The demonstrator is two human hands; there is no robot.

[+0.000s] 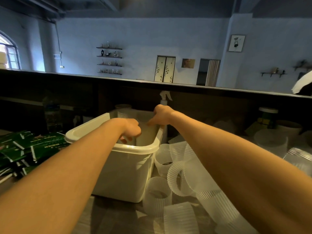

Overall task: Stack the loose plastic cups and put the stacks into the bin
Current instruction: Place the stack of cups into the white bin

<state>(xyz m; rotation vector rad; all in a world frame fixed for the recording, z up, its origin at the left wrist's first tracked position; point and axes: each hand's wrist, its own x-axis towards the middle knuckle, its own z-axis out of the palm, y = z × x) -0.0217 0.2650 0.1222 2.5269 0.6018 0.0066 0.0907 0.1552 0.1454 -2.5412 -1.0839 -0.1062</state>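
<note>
Both hands are down in the bin [135, 166] right now. The left hand [130, 130] dips below the rim, fingers curled around a pale stack of cups [145, 132] standing inside. The right hand [161, 115] reaches in from the far side, fingertips touching that same stack's top; whether it pinches, I cannot tell. Just right of the grip, outside the bin wall, loose ribbed cups [175, 176] lie scattered. Left of it, green packets [25, 147] are piled.

one bin [128, 166], two hands, one spray bottle [164, 98], several loose cups [162, 159].
</note>
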